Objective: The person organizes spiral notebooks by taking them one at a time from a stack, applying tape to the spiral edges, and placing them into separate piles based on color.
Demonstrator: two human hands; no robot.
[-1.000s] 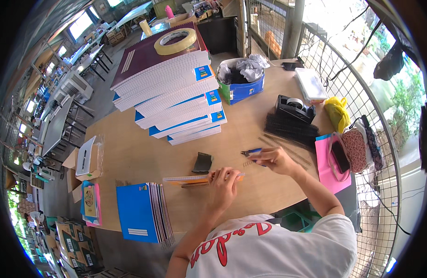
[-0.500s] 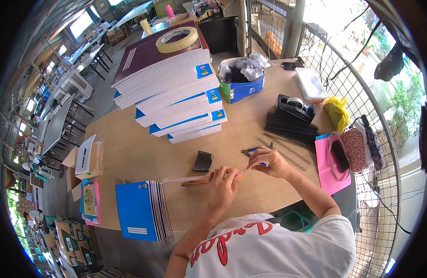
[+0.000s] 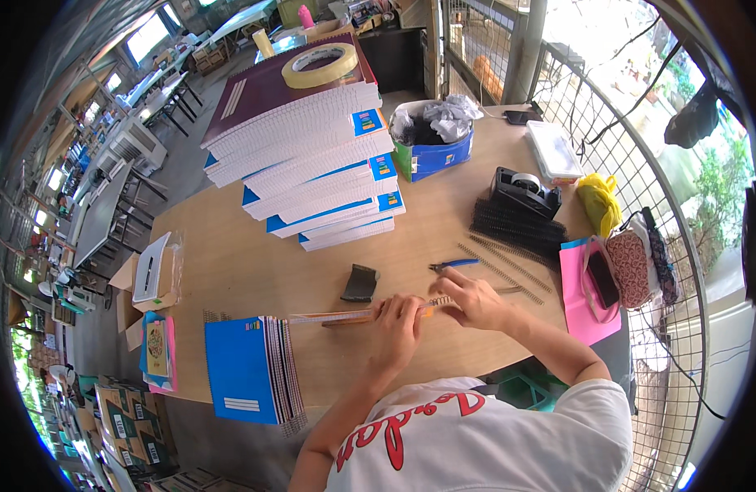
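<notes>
My left hand is closed around a thin notebook seen edge-on, its white and orange-brown edge stretching left along the table. At the notebook's right end, my right hand pinches a metal spiral wire coil, fingers bent around it. How far the coil runs into the pages is hidden by my fingers. Just beyond the right hand lie blue-handled cutting pliers. A dark curved block rests past my left hand. Several blue notebooks with coiled edges are stacked to the left.
A tall stack of unbound notebooks carries a tape roll. Right of it are a box of scraps, a tape dispenser, black coils, loose wire coils and a pink folder. Wire mesh borders the right side.
My right hand has shifted slightly left and down, its fingers now more curled, and more of the coil shows. The pliers are less covered. My left hand keeps its grip.
</notes>
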